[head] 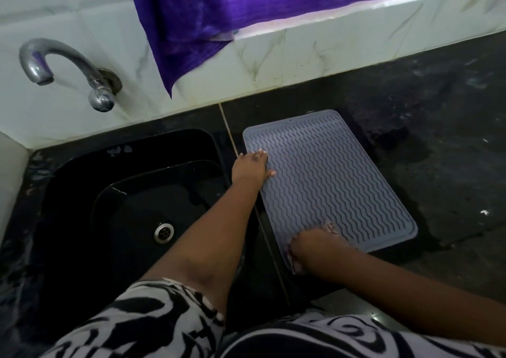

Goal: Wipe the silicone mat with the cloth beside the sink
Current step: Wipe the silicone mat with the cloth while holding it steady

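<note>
Grey wave-ribbed silicone mat (325,177) on dark counter right of black sink (82,182), long axis running away from person. Left hand (250,167) flat on far-left edge, fingers straight. Right hand (315,245) at near-left corner, curled on small pale cloth (330,227); unwiped length lies ahead.

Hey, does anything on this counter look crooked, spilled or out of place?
The grey silicone mat lies askew, angled to the counter seam, its near-left corner over it. A dark wet-looking patch spreads on the counter beside its right edge.

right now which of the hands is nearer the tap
Left. The left hand rests on the mat's far left edge, closer to the tap; the right hand is at the near corner.
</note>
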`<state>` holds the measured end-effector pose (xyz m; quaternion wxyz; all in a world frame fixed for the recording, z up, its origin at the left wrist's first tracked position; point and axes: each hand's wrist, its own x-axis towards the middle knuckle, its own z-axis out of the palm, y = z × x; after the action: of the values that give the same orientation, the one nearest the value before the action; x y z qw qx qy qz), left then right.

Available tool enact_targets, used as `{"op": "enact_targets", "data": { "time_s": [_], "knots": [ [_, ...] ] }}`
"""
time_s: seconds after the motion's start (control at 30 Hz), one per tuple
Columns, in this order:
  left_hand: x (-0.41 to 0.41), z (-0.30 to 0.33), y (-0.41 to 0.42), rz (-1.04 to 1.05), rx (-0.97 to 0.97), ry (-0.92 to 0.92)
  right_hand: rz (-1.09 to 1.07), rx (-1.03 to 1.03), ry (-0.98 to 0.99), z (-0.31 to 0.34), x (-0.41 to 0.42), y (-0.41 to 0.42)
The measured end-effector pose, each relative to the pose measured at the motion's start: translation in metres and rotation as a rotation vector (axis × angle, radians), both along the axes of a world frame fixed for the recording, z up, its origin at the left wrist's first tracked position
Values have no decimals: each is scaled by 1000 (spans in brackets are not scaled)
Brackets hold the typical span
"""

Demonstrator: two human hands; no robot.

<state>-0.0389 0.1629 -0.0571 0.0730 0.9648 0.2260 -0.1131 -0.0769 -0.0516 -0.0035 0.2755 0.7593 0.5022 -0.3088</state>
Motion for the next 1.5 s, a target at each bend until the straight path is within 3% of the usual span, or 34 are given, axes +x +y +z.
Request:
{"op": "enact_targets", "data": {
  "time_s": [0.13,0.27,0.33,0.43,0.5,0.63,0.73,0.8,0.97,1.03,1.1,1.17,1.23,1.27,1.33,1.43,1.5],
  "knots": [
    [-1,11,-9,48,88,68,-178,106,243,53,27,-2],
    [-20,19,-29,217,-41,-271,-294,493,289,48,49,24],
    [-32,19,-44,201,-123,-266,-299,475,269,18,35,19],
    [-37,11,-59,45,-64,93,-108,312,36,-26,17,3],
    [-33,11,-62,52,-8,199,-7,214,33,-38,18,-4],
    [-31,13,-69,92,15,221,-292,60,138,-43,4,-14],
    [-36,11,-71,105,10,214,-143,18,70,-35,-18,-33],
    [-37,12,-73,122,8,194,-74,170,121,-17,-16,-50],
    [-48,13,-83,168,-34,131,-409,543,606,45,46,-69],
    [-51,13,-85,193,-49,103,-813,742,910,51,75,-66],
    [-48,17,-85,198,-75,98,-1254,794,1324,45,99,-67],
    [-43,24,-78,224,-125,39,-1477,806,1581,37,114,-64],
    [-39,32,-62,329,-214,-112,-1580,825,1658,31,127,-48],
    [-35,35,-51,380,-242,-176,-1594,832,1596,29,135,-35],
    [-26,40,-28,375,-233,-170,-1518,863,1252,30,152,-3],
    [-4,40,0,231,-229,37,-1143,935,640,34,169,57],
    [11,34,12,156,-219,145,-836,957,341,32,177,96]
  ]
}}
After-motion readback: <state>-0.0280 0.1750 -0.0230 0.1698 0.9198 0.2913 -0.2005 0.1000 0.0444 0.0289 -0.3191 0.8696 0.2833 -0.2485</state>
